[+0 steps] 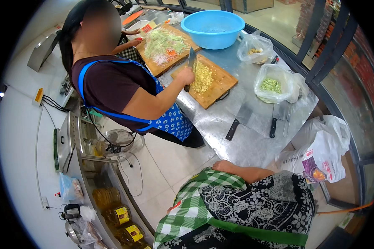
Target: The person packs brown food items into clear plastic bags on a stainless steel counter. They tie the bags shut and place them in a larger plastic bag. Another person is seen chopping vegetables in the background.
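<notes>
My right hand (223, 166) lies against the front of my green-and-white checked apron (194, 193), just off the near corner of a steel table (237, 147). I see nothing in it, but its fingers are mostly hidden. Of my left hand, only a sliver of skin (169, 209) seems to show at the apron's left edge. Closest to me on the table lie a cleaver (232, 129) with a black handle and a black-handled knife (273, 126). Slim metal tongs (287, 123) rest beside the knife. Beyond them stands a plastic bag of chopped green vegetable (270, 85).
A co-worker in a blue apron (174, 121) holds a cleaver (192, 57) over chopped yellowish food (202, 77) on a cutting board (229, 82). Another person's hands (135, 41) are near shredded vegetables (162, 43). A blue basin (212, 37), floor fan (115, 141) and oil jugs (118, 214) stand around.
</notes>
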`<action>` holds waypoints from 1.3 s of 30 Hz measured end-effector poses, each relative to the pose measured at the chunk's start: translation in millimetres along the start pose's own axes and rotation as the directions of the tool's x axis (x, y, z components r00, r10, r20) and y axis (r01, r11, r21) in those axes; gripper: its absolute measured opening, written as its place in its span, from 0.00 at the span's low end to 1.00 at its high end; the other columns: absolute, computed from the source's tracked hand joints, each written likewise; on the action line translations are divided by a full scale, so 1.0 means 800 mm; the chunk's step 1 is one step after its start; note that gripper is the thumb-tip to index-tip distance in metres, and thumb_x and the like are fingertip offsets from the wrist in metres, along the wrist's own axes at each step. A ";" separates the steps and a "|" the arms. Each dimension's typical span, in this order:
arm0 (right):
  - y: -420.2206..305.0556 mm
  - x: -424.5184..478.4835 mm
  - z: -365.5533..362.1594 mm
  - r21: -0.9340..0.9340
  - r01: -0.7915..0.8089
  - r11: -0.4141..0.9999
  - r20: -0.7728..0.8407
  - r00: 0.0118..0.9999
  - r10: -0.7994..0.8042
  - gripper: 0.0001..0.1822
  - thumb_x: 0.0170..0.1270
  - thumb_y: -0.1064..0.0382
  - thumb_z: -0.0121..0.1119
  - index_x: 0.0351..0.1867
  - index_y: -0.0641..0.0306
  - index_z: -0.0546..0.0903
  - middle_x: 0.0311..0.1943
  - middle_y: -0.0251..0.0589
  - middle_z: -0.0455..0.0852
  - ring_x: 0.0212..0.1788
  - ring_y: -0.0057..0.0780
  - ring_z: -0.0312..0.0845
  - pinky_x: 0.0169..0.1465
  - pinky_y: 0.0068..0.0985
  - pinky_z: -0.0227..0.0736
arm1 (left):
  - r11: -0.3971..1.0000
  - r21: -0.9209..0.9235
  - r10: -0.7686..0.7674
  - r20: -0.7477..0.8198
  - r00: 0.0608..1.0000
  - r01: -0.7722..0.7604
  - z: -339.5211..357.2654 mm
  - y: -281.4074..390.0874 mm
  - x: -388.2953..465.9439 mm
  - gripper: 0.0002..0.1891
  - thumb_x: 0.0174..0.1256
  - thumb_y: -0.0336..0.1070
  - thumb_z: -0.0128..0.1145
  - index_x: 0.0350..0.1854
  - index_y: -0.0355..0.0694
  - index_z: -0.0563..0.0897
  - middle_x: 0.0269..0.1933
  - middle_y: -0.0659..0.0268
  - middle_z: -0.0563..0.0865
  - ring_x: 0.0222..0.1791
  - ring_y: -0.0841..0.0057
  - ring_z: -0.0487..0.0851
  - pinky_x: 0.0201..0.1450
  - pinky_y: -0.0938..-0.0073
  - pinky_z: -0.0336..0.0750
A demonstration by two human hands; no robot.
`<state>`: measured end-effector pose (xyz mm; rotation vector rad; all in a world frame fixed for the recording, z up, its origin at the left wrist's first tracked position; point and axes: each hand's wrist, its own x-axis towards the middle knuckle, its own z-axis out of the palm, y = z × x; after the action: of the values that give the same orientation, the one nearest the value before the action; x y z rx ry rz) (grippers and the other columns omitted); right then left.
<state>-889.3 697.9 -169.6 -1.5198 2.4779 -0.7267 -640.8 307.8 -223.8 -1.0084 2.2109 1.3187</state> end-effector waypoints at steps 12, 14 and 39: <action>-0.003 0.001 -0.003 -0.043 0.005 0.999 0.016 1.000 -0.004 0.06 0.52 0.62 0.49 0.29 0.59 0.74 0.26 0.37 0.78 0.33 0.35 0.79 0.34 0.31 0.76 | 0.452 0.333 0.848 0.127 0.515 -0.827 0.022 0.457 0.095 0.07 0.53 0.33 0.54 0.29 0.36 0.83 0.33 0.61 0.84 0.35 0.71 0.79 0.38 0.74 0.74; 0.003 -0.001 0.003 -0.045 0.015 0.999 -0.009 1.000 -0.015 0.06 0.52 0.62 0.49 0.29 0.59 0.74 0.25 0.37 0.78 0.32 0.35 0.79 0.32 0.31 0.76 | 0.282 0.384 0.908 0.188 0.373 -0.879 0.042 0.554 0.110 0.07 0.53 0.33 0.53 0.29 0.36 0.83 0.33 0.61 0.84 0.35 0.71 0.79 0.39 0.74 0.74; 0.005 -0.004 0.001 -0.032 0.000 0.999 0.007 1.000 0.000 0.08 0.52 0.62 0.49 0.32 0.60 0.75 0.27 0.38 0.77 0.34 0.35 0.78 0.34 0.30 0.76 | -0.757 0.442 0.509 0.861 -0.009 -0.480 0.179 0.875 0.233 0.08 0.46 0.33 0.53 0.23 0.40 0.84 0.31 0.62 0.84 0.37 0.67 0.79 0.41 0.74 0.75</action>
<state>-890.6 701.5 -172.8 -1.5308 2.4960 -0.6837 -1289.1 573.7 10.0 1.7687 2.6640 -0.6153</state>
